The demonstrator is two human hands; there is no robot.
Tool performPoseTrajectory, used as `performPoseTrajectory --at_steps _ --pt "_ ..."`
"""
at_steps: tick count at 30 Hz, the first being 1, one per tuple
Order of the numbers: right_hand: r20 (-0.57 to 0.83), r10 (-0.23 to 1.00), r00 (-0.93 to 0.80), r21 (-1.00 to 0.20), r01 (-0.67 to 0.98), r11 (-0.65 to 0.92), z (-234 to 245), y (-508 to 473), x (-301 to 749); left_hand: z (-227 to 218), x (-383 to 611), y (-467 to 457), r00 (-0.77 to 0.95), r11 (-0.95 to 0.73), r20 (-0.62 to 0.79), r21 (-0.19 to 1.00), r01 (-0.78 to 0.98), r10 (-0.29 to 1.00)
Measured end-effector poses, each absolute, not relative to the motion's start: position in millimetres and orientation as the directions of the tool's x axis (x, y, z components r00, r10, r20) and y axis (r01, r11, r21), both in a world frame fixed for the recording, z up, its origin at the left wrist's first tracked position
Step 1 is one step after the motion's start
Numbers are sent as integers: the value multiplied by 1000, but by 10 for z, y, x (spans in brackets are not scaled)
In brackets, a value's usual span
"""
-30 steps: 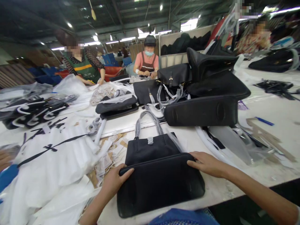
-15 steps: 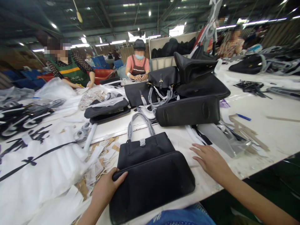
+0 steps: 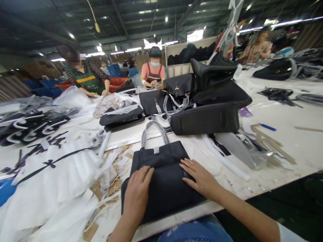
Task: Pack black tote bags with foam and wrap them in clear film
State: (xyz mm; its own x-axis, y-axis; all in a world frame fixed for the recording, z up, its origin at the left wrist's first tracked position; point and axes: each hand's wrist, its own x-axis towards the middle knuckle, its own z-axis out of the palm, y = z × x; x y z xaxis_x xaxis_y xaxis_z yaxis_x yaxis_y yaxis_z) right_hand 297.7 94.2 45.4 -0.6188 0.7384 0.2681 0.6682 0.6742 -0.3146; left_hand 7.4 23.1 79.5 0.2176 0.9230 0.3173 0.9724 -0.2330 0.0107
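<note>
A black handbag [image 3: 165, 183] lies flat on the white table [image 3: 290, 144] right in front of me, its grey wrapped handles [image 3: 154, 129] pointing away. My left hand [image 3: 137, 193] rests flat on the bag's left half, fingers stretched out. On the bag's right half lies my right hand [image 3: 199, 178], palm down with fingers spread. Neither hand grips anything.
A pile of black handbags [image 3: 205, 117] sits behind the near one. White paper and plastic wrapping [image 3: 58, 174] with cardboard scraps covers the left. Two other people [image 3: 153, 69] work at the far side, another at the far right. A blue pen [image 3: 267, 127] lies on the right.
Both hands moved from the bag's ends onto its top. The left hand let go of the bag's left edge; the right came in from the table. Both now lie flat.
</note>
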Motion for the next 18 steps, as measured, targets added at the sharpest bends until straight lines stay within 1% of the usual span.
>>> performPoseTrajectory --at_steps 2,5,6,8,10,12,14,16,18 --pt "281 736 -616 -326 660 677 464 941 2967 690 359 197 330 -361 290 60 931 898" --pt "332 743 -581 -362 649 669 473 869 3009 567 612 161 335 -373 274 103 922 902" --pt "366 761 -535 -381 660 647 465 818 3054 544 640 154 324 -365 279 113 924 904" --pt "447 805 -390 -423 701 574 432 670 3195 518 637 147 312 -362 294 134 922 904" --pt "484 844 -232 -468 746 474 387 483 3368 509 608 144 314 -369 308 141 919 898" --pt "452 881 -140 -508 771 383 357 300 3511 503 592 141 313 -369 318 134 920 895" --pt "389 915 -107 -537 781 319 359 165 3567 493 600 133 310 -363 320 123 924 895" --pt "374 919 -124 -534 781 323 386 110 3526 477 621 114 305 -355 321 113 928 897" --pt "391 905 -165 -508 781 362 416 137 3423 455 640 84 305 -356 330 103 929 893"
